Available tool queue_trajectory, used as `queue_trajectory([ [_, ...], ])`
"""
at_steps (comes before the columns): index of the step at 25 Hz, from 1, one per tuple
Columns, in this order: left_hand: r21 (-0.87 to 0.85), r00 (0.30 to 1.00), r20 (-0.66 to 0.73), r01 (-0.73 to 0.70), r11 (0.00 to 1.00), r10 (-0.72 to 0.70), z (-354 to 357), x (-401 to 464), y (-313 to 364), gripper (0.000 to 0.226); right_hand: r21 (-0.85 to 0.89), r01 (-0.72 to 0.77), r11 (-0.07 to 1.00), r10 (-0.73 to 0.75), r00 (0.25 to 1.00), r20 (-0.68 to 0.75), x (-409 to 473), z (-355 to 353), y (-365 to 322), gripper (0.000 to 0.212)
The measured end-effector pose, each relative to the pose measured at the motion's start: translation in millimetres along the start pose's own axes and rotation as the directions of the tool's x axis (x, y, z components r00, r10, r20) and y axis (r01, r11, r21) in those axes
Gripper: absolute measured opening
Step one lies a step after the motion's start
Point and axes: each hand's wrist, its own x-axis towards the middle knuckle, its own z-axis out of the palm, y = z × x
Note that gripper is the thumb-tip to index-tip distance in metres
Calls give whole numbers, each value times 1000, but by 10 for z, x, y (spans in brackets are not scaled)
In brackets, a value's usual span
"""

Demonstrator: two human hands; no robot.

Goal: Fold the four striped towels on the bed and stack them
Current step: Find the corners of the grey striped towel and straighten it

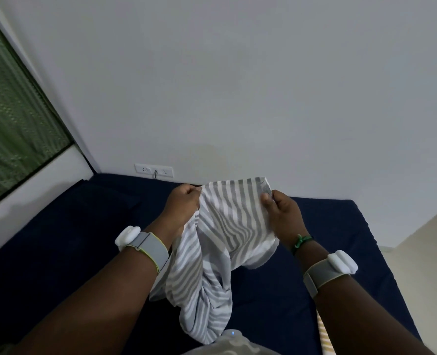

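Above the middle of the dark navy bed [71, 239], a grey-and-white striped cloth towel [227, 226] is held up in the air by both hands. Left hand [184, 203]: fingers curled into a fist, gripping the towel's upper left edge. Right hand [282, 211]: thumb and fingers pinching the upper right corner, thumb on the near face of the cloth. Between the hands the top edge sags slightly; the fabric below hangs in loose folds and bunches, its lower end trailing down toward the near edge of the view, where it meets a pale garment on the person's body. Whether that lower end touches the bed cannot be told.

Each forearm carries a grey strap with a white rounded sensor, left [128, 238] and right [341, 262]. A green thread band [300, 242] sits on the right wrist.

At the near right, a narrow strip of yellow-and-white striped cloth [323, 334] lies on the bed beside the right forearm. On the far white wall [238, 73] a white socket plate [153, 170] sits just above the bed. A green-curtained window [12, 124] is at far left.
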Motion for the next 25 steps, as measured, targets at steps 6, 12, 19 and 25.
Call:
queue_trajectory([
  [6,-318,975,137,209,925,-173,-83,-16,6,16,230,-148,962,157,987,-21,87,107,-49,40],
  [12,-294,985,101,163,942,-139,-285,87,-124,11,45,-101,994,104,991,-85,122,192,-142,28],
  [19,-363,995,95,34,931,1,-562,326,264,10,-67,13,998,-39,913,-407,347,333,-774,26],
  [25,-142,984,175,-4,990,29,-774,472,191,19,-170,-84,982,15,929,-370,290,805,-781,32],
])
